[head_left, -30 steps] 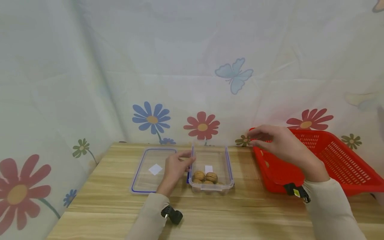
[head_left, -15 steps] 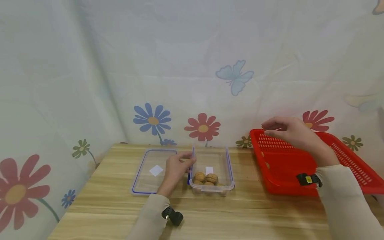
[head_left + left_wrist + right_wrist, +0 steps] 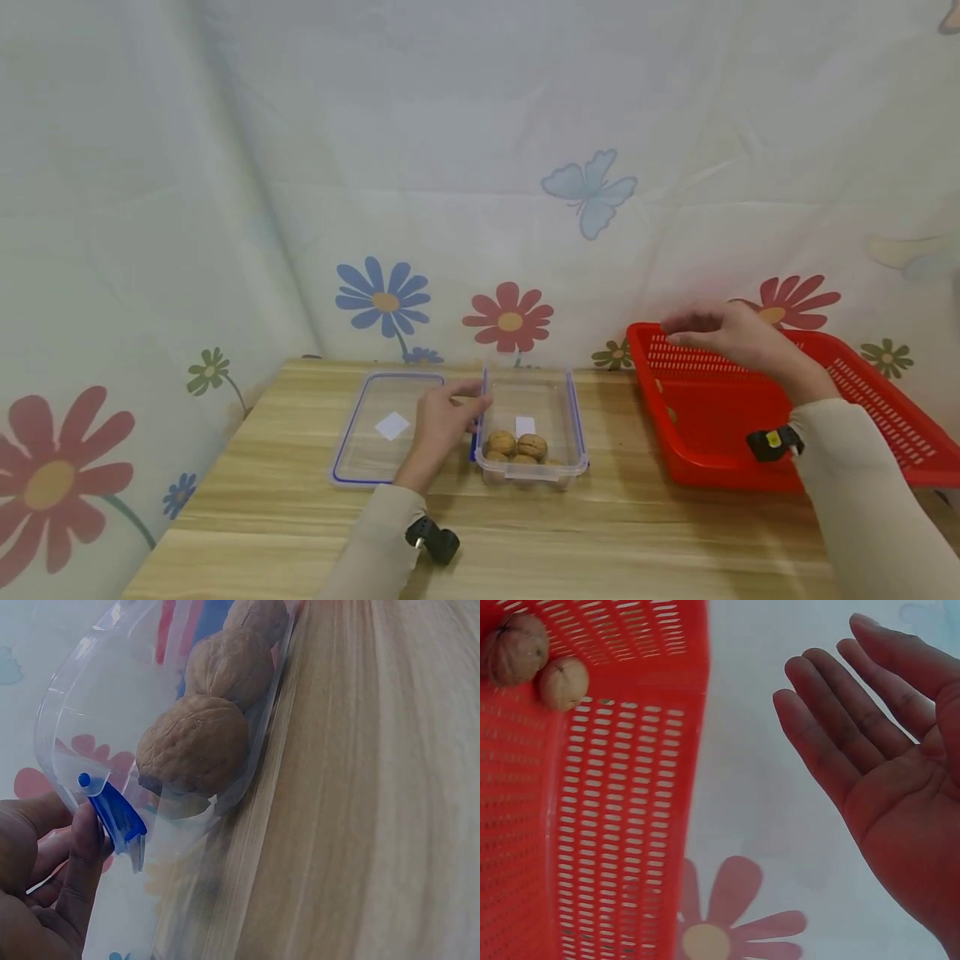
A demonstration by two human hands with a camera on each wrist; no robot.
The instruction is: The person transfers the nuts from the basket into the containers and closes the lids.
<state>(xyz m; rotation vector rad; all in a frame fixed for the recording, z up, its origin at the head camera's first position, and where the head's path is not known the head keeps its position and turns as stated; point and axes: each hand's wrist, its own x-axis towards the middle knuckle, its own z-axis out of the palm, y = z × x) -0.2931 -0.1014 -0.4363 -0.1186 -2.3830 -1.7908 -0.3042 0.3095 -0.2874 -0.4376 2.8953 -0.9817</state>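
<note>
A clear plastic food container (image 3: 532,472) with raised side flaps stands on the table, several walnuts (image 3: 531,447) gathered at its near end. Its left side is pinched by my left hand (image 3: 441,425); in the left wrist view, the thumb lies against a blue latch (image 3: 116,814). Over the red plastic basket (image 3: 712,417) hovers my right hand (image 3: 750,340). The right wrist view shows that hand (image 3: 900,787) with its palm bare and fingers loosely extended, holding nothing. Two walnuts (image 3: 514,649) sit in a corner of the basket there.
Left of the container lies its clear lid (image 3: 363,481) with a blue seal and a white label (image 3: 392,426). A flower-printed curtain (image 3: 420,208) hangs behind the wooden table (image 3: 585,542). Between container and basket runs a strip of table.
My right hand has moved rightward and slightly up, from the basket's left edge to farther over the basket, then dipped a little. My left hand keeps its grip on the container.
</note>
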